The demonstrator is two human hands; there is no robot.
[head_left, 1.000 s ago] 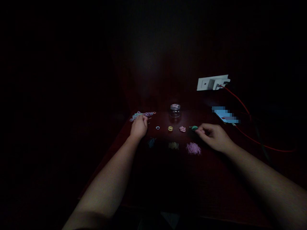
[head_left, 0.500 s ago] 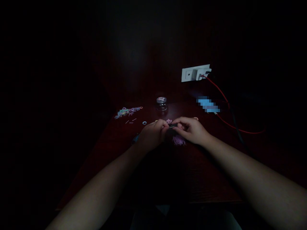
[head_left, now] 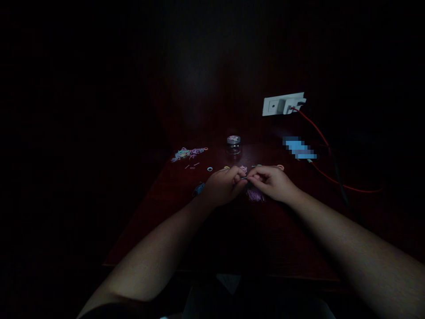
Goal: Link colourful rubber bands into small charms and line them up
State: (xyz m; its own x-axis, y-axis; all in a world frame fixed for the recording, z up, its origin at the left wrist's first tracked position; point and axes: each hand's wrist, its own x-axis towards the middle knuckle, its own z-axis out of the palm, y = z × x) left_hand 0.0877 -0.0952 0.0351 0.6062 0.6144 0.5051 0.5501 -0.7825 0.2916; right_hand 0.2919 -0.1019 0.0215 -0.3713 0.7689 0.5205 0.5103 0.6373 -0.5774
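Over the dark red table, my left hand (head_left: 221, 185) and my right hand (head_left: 275, 181) nearly meet, fingertips pinched. A thin pale rubber band (head_left: 244, 178) shows between them, mostly covered by fingers. Just below my right fingers lies a pile of purple rubber bands (head_left: 255, 195). Blue rubber bands (head_left: 199, 188) lie left of my left hand, which partly hides them. Behind the hands are pink bands (head_left: 244, 169), a yellow band (head_left: 226, 168) and an orange band (head_left: 280, 167). A light blue band (head_left: 210, 169) lies further left.
A mixed heap of coloured rubber bands (head_left: 187, 153) is at the back left. A small clear jar with a lid (head_left: 233, 146) stands at the back middle. On the right, a red cable (head_left: 314, 124) runs from a wall socket (head_left: 280, 104) toward a blurred-out blue device (head_left: 299, 148).
My fingertips have come closer together, and less of the band between them shows. The whole scene has shifted rightward in view as the camera turned slightly left.
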